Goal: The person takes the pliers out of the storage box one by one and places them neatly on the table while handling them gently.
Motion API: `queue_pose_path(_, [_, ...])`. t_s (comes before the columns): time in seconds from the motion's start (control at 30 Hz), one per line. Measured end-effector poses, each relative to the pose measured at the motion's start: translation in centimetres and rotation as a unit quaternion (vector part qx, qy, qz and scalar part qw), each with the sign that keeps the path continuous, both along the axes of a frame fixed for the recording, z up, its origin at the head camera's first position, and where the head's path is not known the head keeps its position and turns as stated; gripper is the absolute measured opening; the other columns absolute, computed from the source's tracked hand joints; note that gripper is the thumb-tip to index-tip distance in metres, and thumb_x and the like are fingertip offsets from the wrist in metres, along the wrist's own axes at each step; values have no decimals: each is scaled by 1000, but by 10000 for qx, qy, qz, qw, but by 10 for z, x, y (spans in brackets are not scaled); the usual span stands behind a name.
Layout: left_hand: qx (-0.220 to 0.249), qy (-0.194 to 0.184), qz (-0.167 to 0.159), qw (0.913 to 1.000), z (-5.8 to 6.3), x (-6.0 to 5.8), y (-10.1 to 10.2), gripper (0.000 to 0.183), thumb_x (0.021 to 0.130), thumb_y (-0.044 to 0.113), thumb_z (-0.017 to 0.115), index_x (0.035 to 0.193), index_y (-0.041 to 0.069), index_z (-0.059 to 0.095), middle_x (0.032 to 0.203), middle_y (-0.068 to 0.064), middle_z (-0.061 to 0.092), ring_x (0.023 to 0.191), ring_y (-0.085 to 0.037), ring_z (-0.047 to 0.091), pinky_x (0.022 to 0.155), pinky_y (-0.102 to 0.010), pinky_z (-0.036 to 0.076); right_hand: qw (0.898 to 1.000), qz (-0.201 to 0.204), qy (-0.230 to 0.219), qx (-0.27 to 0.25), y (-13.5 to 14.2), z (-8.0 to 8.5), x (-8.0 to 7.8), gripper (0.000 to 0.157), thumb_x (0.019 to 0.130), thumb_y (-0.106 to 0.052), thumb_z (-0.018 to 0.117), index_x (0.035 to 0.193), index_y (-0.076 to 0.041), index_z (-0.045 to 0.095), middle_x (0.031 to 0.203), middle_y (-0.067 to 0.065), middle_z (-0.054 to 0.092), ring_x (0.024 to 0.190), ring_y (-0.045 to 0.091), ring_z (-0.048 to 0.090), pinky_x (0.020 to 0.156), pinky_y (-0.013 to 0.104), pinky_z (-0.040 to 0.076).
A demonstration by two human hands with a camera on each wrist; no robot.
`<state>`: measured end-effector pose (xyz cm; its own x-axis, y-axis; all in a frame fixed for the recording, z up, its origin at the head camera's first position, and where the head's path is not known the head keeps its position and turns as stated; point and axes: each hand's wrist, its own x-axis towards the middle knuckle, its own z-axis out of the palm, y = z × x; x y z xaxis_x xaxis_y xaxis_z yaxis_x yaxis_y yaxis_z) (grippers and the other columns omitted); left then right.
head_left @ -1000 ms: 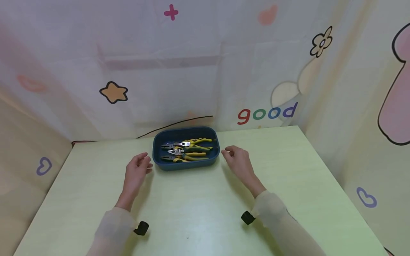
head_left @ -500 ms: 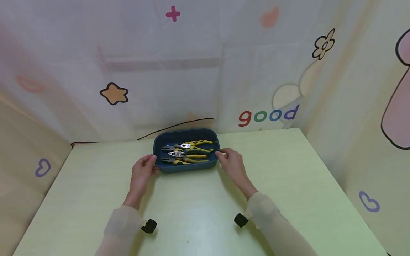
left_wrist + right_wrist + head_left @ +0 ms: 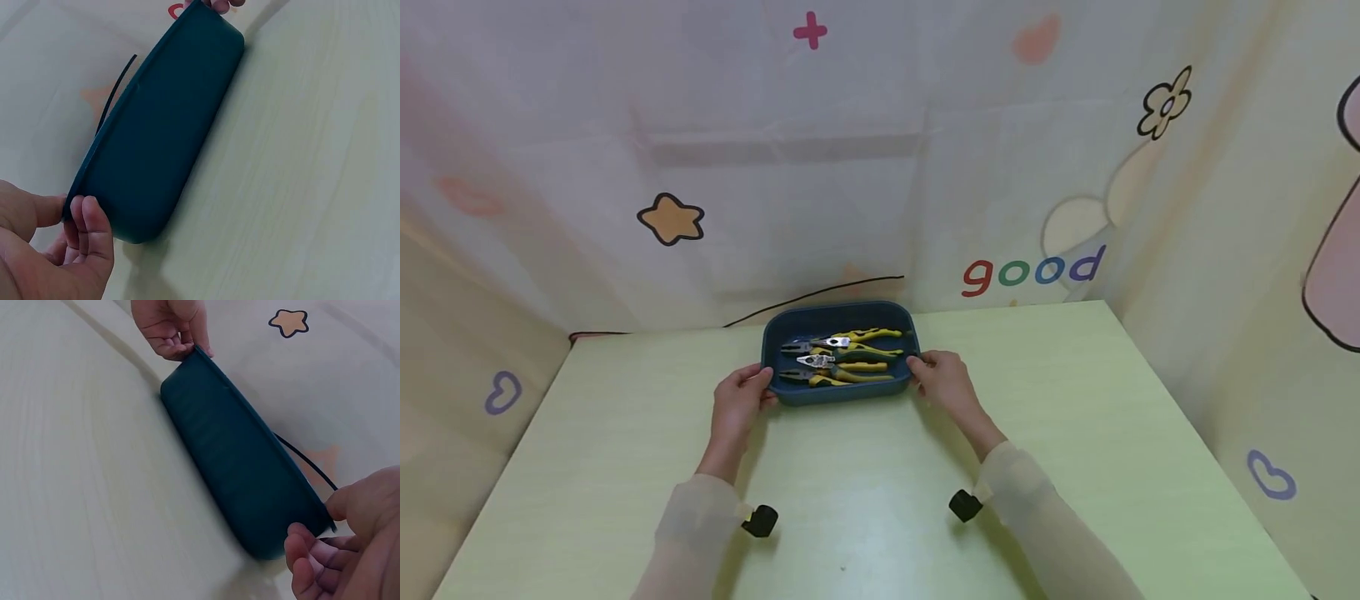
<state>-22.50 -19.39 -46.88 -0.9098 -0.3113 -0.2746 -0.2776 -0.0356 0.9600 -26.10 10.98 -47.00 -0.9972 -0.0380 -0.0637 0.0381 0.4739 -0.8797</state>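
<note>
A dark blue rectangular tray point(image 3: 842, 396) stands near the back edge of the table, with several pliers point(image 3: 850, 356) lying side by side in it, their handles yellow and dark green. My left hand point(image 3: 737, 404) pinches the tray's left end, thumb over the rim and fingers below it on the outer wall, as the left wrist view shows. At the opposite end my right hand point(image 3: 949, 385) grips the rim the same way, thumb on top. In the right wrist view, the tray's long outer wall point(image 3: 231, 456) stretches between both hands.
The pale green table point(image 3: 850, 483) extends in front of the tray and to both sides. Behind it hangs a white curtain point(image 3: 790, 208) with printed shapes. A black camera is strapped at each wrist, such as the left one point(image 3: 762, 521).
Both hands have moved inward from beside the tray and taken hold of its two ends. The tray looks nearly unmoved against the table; the whole view has shifted slightly.
</note>
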Motion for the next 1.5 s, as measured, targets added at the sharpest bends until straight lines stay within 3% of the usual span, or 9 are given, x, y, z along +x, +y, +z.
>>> queue_pose_path(0.17, [30,-51,-18,10000,2,-2,4,43,105,16,62,140,-7,53,98,-14,66,61,-6,62,63,-17,56,10000,29,-54,-6,5,3,-1,29,104,-21,63,106,7,72,83,17,72,59,15,61,52,23,46])
queue_pose_path(0.77, [-299,-153,-502,9982,5,-3,2,49,108,12,55,153,-1,42,115,-24,60,65,-7,63,66,-21,59,9995,199,-217,58,5,6,-3,28,105,-18,59,104,7,71,82,15,70,62,18,61,52,23,44])
queue_pose_path(1.5, [-204,-50,-422,9989,6,-2,0,48,108,9,54,152,-3,42,110,-23,57,62,-5,61,62,-20,58,9991,319,-284,65,1,8,-3,27,106,-18,58,103,6,70,81,14,69,65,21,63,54,24,45])
